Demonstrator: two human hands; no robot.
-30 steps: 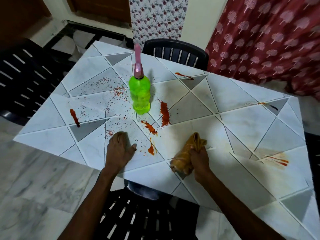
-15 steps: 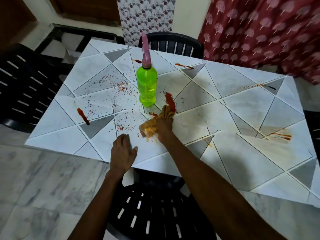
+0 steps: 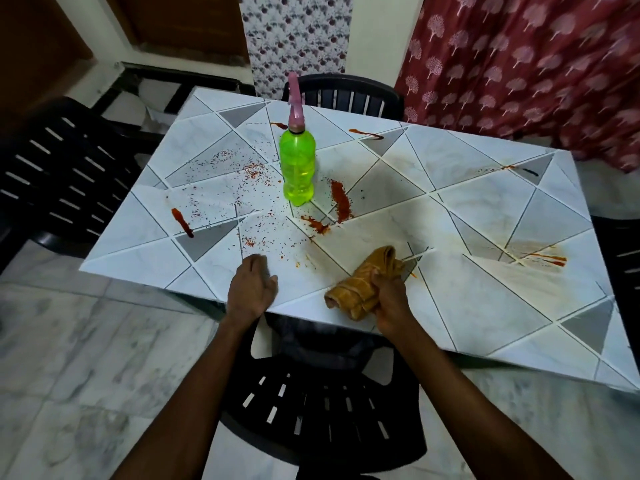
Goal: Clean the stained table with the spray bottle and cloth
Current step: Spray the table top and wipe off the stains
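The white tiled-pattern table (image 3: 467,292) carries red sauce streaks and scattered red flakes. A green spray bottle (image 3: 298,164) with a pink nozzle stands upright at the middle of the far half. My right hand (image 3: 389,296) grips a bunched orange-brown cloth (image 3: 363,282) pressed on the tabletop near the front edge. My left hand (image 3: 251,289) rests on the table's front edge, fingers loosely bent, holding nothing. Red stains (image 3: 341,200) lie just right of the bottle, another red streak (image 3: 181,221) at the left, and a smeared stain (image 3: 543,258) at the right.
Black plastic chairs stand around: one chair (image 3: 318,403) under me at the front edge, one chair (image 3: 343,95) behind the table, one chair (image 3: 59,168) at the left. A red patterned curtain (image 3: 536,64) hangs at the back right. Marble floor lies below.
My right hand has pulled the cloth back from the stain beside the bottle toward the table's front edge. The left hand stays on the edge.
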